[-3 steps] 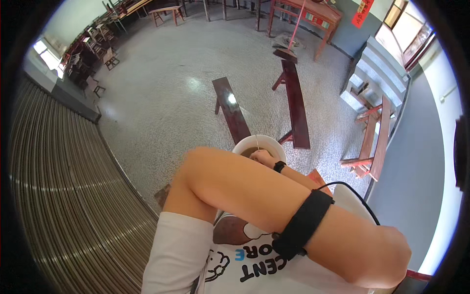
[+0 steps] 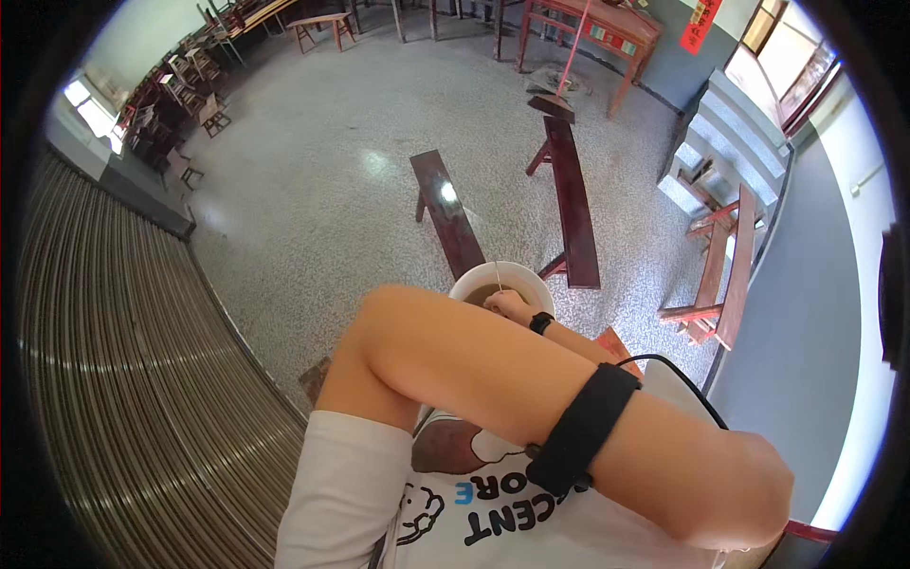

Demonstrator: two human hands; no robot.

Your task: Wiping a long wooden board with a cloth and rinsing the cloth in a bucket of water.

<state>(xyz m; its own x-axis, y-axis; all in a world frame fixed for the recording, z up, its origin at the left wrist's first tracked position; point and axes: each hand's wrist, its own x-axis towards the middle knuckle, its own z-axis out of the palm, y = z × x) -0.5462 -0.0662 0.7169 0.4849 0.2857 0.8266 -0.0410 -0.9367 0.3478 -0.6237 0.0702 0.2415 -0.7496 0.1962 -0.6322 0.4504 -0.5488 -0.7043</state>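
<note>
My right hand (image 2: 509, 304), with a black band at the wrist, is closed inside or just over the mouth of a white bucket (image 2: 469, 276) with brownish contents. A thin pale line (image 2: 499, 276) runs from the far rim to this hand; I cannot tell what it is, and the fingertips are hidden. Across the front, my left arm is sharply bent, its forearm hiding part of the bucket and of my right arm. Past a wide black strap (image 2: 586, 427), my left hand (image 2: 725, 488) is close to the camera, its fingers out of sight.
Two dark red benches (image 2: 445, 213) stand beyond the bucket. More wooden benches (image 2: 725, 270) are at the right wall near grey steps (image 2: 730, 142). A broom (image 2: 553, 104) rests before a red table (image 2: 607, 33). At left is a ribbed metal shutter (image 2: 123, 351).
My left hand and its strap have shifted very slightly toward the left. The right hand stays at the bucket.
</note>
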